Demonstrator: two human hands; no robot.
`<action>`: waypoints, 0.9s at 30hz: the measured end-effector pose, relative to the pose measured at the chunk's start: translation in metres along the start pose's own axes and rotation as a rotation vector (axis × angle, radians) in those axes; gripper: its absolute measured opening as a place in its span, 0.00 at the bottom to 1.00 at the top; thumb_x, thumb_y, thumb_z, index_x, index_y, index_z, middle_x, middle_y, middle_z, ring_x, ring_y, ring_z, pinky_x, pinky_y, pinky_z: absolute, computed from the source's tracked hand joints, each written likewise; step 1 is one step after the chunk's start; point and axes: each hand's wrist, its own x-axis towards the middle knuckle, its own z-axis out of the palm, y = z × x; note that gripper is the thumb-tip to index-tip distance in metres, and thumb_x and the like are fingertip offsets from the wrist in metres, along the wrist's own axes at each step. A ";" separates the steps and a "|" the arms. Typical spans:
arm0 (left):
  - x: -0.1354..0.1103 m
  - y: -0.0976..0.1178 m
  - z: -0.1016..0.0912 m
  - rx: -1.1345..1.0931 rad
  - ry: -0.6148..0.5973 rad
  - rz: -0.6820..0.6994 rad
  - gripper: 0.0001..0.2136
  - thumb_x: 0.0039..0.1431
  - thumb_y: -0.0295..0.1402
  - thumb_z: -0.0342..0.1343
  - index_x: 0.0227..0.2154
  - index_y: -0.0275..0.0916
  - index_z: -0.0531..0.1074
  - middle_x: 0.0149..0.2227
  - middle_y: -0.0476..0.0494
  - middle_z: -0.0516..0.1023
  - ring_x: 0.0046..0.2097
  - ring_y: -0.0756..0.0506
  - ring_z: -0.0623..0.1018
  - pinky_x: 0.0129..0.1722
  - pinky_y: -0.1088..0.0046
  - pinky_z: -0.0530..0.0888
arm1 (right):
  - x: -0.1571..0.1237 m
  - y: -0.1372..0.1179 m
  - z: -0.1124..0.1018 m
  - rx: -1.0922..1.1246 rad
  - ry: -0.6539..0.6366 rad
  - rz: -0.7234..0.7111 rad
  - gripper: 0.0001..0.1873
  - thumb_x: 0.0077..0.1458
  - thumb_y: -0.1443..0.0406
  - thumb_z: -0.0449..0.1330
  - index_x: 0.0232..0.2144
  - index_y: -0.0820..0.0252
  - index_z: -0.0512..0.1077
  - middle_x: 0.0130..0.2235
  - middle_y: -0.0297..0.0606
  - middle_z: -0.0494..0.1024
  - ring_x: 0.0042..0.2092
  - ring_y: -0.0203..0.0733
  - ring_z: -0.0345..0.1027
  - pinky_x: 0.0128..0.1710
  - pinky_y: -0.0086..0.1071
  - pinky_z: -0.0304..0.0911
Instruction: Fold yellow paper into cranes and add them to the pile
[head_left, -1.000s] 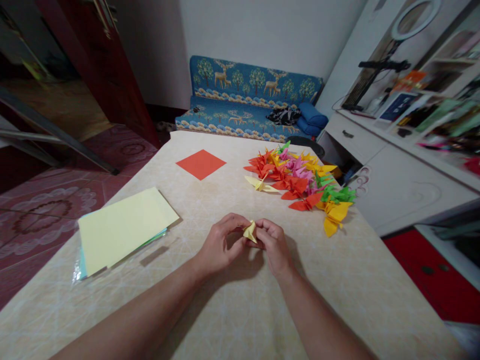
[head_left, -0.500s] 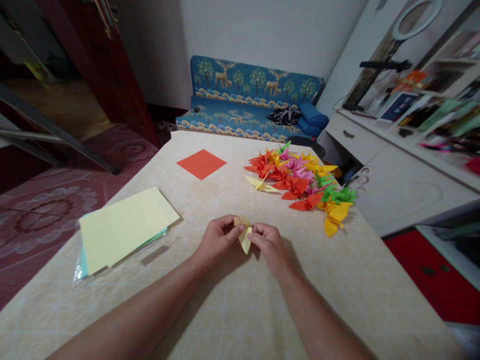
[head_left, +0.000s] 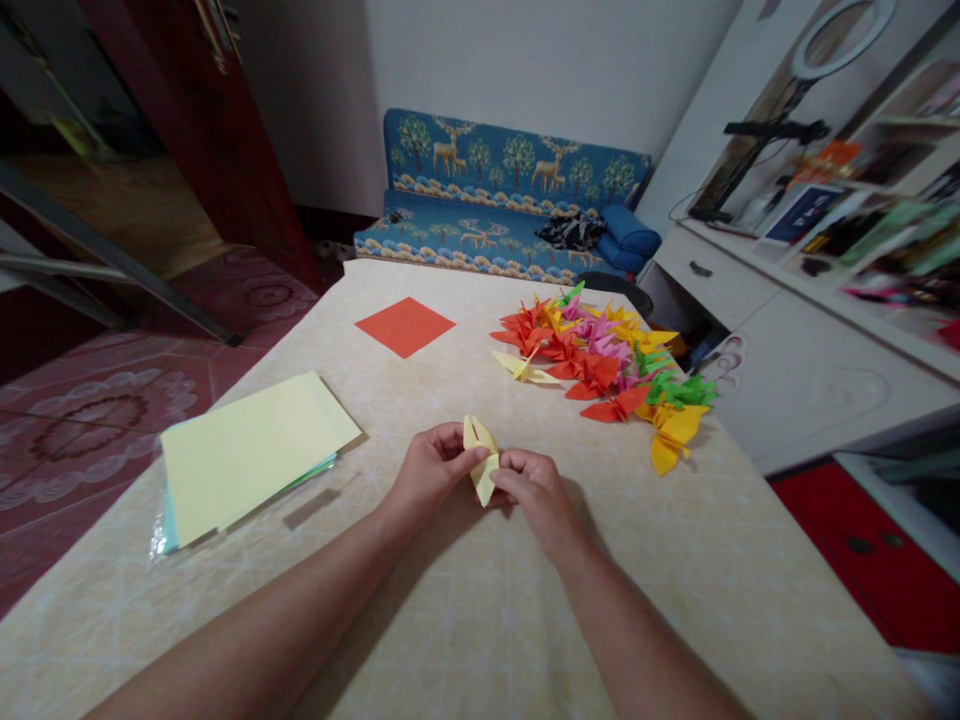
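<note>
Yellow paper (head_left: 484,484) in both hands (head_left: 437,466) (head_left: 537,490), blurred lettering (head_left: 811,208) beyond

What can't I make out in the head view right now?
All in the head view:
Underside of the folded paper: hidden by the left hand, the right hand and its upper folds.
Rear cranes: partly covered by nearer ones.
Lower sheets: mostly under the yellow sheet.
Shelf items: blurred.
Forearms: cut off by the bottom edge.
</note>
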 end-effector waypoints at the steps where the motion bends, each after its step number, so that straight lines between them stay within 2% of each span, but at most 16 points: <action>1: 0.000 0.001 0.000 -0.020 -0.002 -0.014 0.11 0.46 0.34 0.66 0.30 0.32 0.74 0.29 0.43 0.78 0.29 0.50 0.74 0.31 0.75 0.69 | 0.000 0.000 0.000 0.007 -0.002 -0.003 0.10 0.45 0.65 0.58 0.17 0.59 0.61 0.18 0.27 0.65 0.21 0.31 0.57 0.22 0.25 0.56; 8: -0.002 0.004 -0.002 0.090 -0.040 -0.053 0.12 0.51 0.38 0.62 0.28 0.31 0.76 0.27 0.43 0.77 0.27 0.51 0.72 0.30 0.75 0.68 | 0.001 0.004 -0.002 -0.028 0.013 -0.101 0.09 0.47 0.66 0.57 0.18 0.60 0.62 0.18 0.26 0.61 0.21 0.30 0.52 0.20 0.24 0.48; 13: -0.003 0.003 0.000 0.123 -0.042 -0.022 0.12 0.51 0.39 0.61 0.27 0.31 0.77 0.26 0.44 0.77 0.27 0.51 0.71 0.28 0.76 0.65 | 0.002 0.006 -0.002 0.005 0.015 -0.138 0.09 0.50 0.64 0.57 0.21 0.60 0.64 0.21 0.28 0.64 0.23 0.31 0.56 0.24 0.24 0.53; 17: -0.004 0.002 0.002 0.137 0.020 0.002 0.11 0.49 0.37 0.63 0.27 0.31 0.78 0.26 0.43 0.78 0.27 0.50 0.71 0.29 0.75 0.66 | 0.000 0.000 -0.001 0.010 0.006 -0.104 0.10 0.49 0.63 0.58 0.21 0.60 0.65 0.22 0.29 0.67 0.25 0.33 0.63 0.27 0.26 0.61; 21: -0.003 0.001 0.000 0.171 0.069 0.008 0.11 0.47 0.37 0.64 0.22 0.31 0.77 0.21 0.46 0.75 0.23 0.52 0.68 0.24 0.77 0.62 | -0.002 -0.006 0.002 -0.003 0.084 -0.052 0.11 0.49 0.60 0.61 0.23 0.59 0.64 0.18 0.28 0.68 0.20 0.33 0.63 0.21 0.24 0.61; 25: -0.001 -0.002 -0.002 0.208 0.064 0.004 0.13 0.45 0.39 0.66 0.20 0.31 0.76 0.19 0.46 0.74 0.21 0.53 0.67 0.21 0.78 0.60 | -0.001 -0.005 0.004 0.017 0.167 -0.076 0.16 0.45 0.57 0.65 0.34 0.57 0.66 0.25 0.28 0.71 0.21 0.32 0.64 0.14 0.21 0.56; 27: -0.001 -0.003 -0.002 0.179 0.040 -0.025 0.13 0.43 0.39 0.67 0.22 0.31 0.76 0.20 0.45 0.75 0.21 0.52 0.69 0.22 0.77 0.62 | 0.000 -0.003 0.003 -0.020 0.154 -0.088 0.14 0.46 0.58 0.65 0.33 0.58 0.68 0.23 0.28 0.70 0.20 0.30 0.62 0.13 0.19 0.53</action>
